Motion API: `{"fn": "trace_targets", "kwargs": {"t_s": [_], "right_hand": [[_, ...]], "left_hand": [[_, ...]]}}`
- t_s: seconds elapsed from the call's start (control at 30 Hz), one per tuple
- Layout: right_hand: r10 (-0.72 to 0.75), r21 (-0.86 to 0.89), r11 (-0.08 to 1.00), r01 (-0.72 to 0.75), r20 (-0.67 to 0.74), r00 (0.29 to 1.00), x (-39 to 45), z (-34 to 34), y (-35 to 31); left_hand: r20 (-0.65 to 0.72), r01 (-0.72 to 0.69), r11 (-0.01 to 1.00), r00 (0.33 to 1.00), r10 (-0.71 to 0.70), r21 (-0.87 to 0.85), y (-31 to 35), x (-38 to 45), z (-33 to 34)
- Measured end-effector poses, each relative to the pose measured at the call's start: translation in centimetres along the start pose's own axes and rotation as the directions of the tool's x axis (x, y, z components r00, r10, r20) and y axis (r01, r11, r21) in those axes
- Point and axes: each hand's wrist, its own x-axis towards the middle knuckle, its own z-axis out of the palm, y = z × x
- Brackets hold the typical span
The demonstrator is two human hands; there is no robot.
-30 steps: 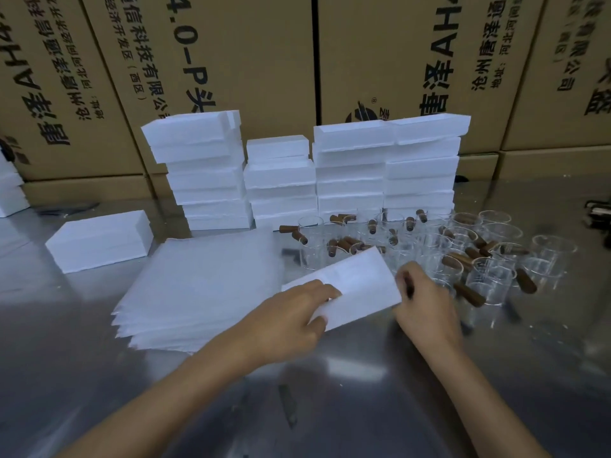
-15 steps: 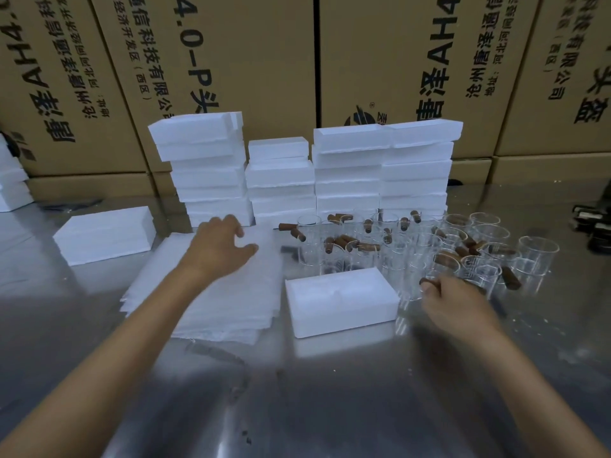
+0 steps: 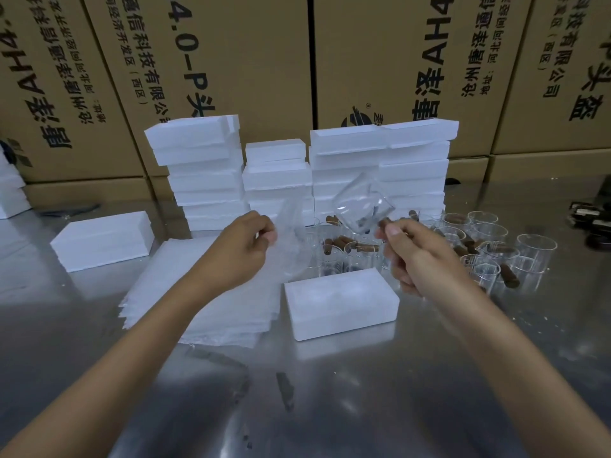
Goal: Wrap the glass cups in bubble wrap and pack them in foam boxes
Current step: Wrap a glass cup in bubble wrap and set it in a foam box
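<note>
Single head-worn wide-angle view, looking forward and down across a shiny steel table (image 3: 330, 408) toward far brown cardboard cartons (image 3: 248, 61), close range.

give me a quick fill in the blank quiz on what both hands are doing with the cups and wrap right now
1. The right hand holds a glass cup by its brown ____.
2. The left hand pinches a sheet of ____ wrap.
3. The foam box nearest the person lies on the table, ____ the two hands.

Missing words: handle; bubble; between
</note>
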Motion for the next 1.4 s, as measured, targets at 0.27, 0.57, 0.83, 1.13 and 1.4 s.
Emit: {"fn": "trace_targets", "kwargs": {"t_s": [0.27,0.57,0.83,1.13,1.4], "right_hand": [[-0.288,-0.603,0.726,0.330,0.170,0.942,-1.0,0.5,-0.3],[-0.219,-0.879,0.403,0.255,0.178,0.959,-1.4,-1.3,0.6],[0.095,0.233,0.968,-0.093,0.002,0.995,-1.5,-4.2,0.5],[-0.098,-0.664,0.735,0.136,0.095,0.991,-0.9,-3.2,1.7],[0.046,-0.460,0.886,-0.057,-0.034,0.998,-0.5,-0.5,3.2]], "left_hand": [[0.052,-0.012,0.997,0.999,0.015,-0.073,1.9,-0.4,0.7],[0.061,-0.028,0.960,0.997,0.046,-0.278,2.8,-0.7,2.5],[0.199,0.079,0.979,0.979,-0.040,-0.190,2.8,-0.4,4.6],[0.229,0.133,0.931,0.972,-0.056,-0.339,2.9,-0.7,4.9],[0.158,-0.074,0.944,0.979,0.130,-0.321,5.8,-1.8,4.9]]}}
